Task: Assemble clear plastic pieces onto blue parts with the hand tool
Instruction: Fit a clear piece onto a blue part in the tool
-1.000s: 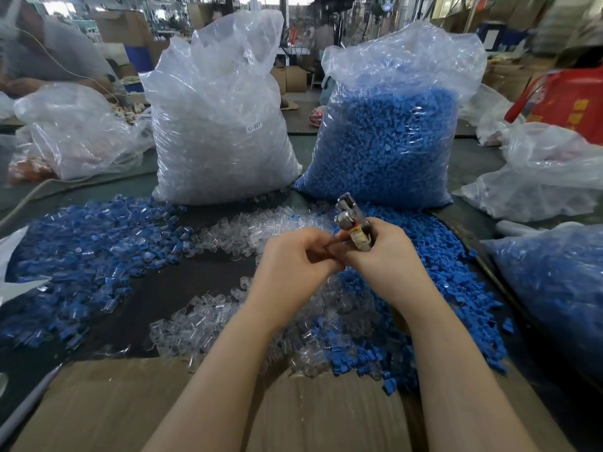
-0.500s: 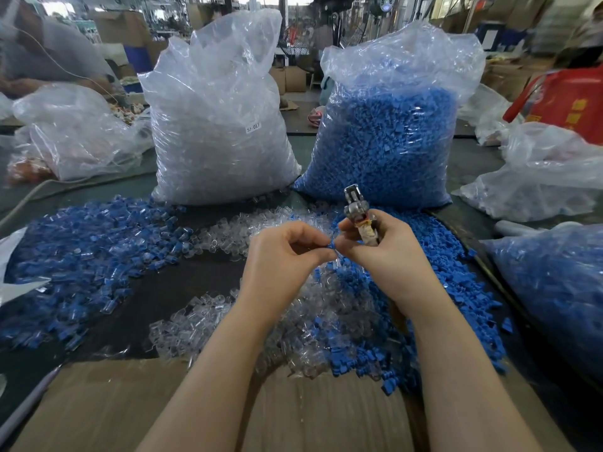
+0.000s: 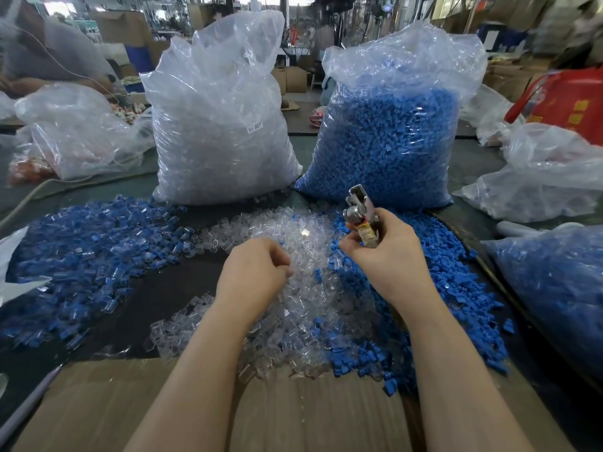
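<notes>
Head view: left hand (image 3: 257,272) now apart from right hand (image 3: 385,252), dropped at frame centre onto clear pieces (image 3: 303,243), fingers curled, apparently pinching one. Right grips hand tool (image 3: 360,213) beside blue parts (image 3: 434,256) on bench (image 3: 156,291). Probably fetching next piece.

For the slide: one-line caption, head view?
Right hand grips metal hand tool; left hand reaches into loose clear pieces.

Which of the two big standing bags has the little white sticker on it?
The bag of clear pieces, the left of the two, has the sticker. The bag of blue parts beside it shows none.
</notes>
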Available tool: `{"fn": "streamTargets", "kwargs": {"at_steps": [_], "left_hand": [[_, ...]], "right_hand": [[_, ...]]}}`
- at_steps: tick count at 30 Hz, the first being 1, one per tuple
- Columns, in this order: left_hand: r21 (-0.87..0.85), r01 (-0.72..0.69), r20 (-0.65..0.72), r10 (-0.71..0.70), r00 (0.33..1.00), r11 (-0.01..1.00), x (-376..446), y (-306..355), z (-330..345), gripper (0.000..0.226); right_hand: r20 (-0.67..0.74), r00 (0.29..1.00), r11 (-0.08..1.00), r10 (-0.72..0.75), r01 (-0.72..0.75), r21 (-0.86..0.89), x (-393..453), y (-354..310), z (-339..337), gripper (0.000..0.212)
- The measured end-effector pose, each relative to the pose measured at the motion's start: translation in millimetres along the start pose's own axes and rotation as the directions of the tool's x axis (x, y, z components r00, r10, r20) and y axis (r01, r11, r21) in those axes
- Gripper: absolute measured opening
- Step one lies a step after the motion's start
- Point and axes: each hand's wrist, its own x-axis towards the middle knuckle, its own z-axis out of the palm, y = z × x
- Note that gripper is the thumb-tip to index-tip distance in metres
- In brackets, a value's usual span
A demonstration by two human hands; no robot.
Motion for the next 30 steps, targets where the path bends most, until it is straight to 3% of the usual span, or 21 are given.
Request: {"fn": "streamTargets", "kwargs": {"at_steps": [3,6,10,13,20,30], "left_hand": [[-0.084,-0.007,-0.042,0.004,0.999,0.996,0,-1,2,0.012],[-0.305,-0.012,-0.076,-0.012,0.997,0.952,1,1,0,0.011],[-0.657,0.021,-0.017,-0.043,0.999,0.754,0,8,-2,0.005],[-0.788,0.058,0.030,-0.055,0.998,0.613,-2,14,-2,0.006],[-0.867,0.115,0.096,-0.064,0.993,0.485,-7,25,4,0.010],[-0.856,0.028,0.025,-0.014,1.000,0.516,-16,37,4,0.006]], "right_hand": [[-0.016,1.000,1.000,0.005,-0.005,-0.011,0,1,0,0.012],[-0.043,0.999,1.000,0.002,-0.002,-0.004,-1,2,-1,0.014],[-0.075,0.997,0.999,-0.023,0.026,0.033,-1,-1,0,0.015],[-0.080,0.996,0.996,-0.046,0.051,0.066,-3,-4,2,0.018],[-0.084,0.992,0.992,-0.089,0.096,0.076,-5,-9,6,0.020],[-0.146,0.980,0.990,-0.132,0.137,0.019,-8,-13,10,0.020]]}}
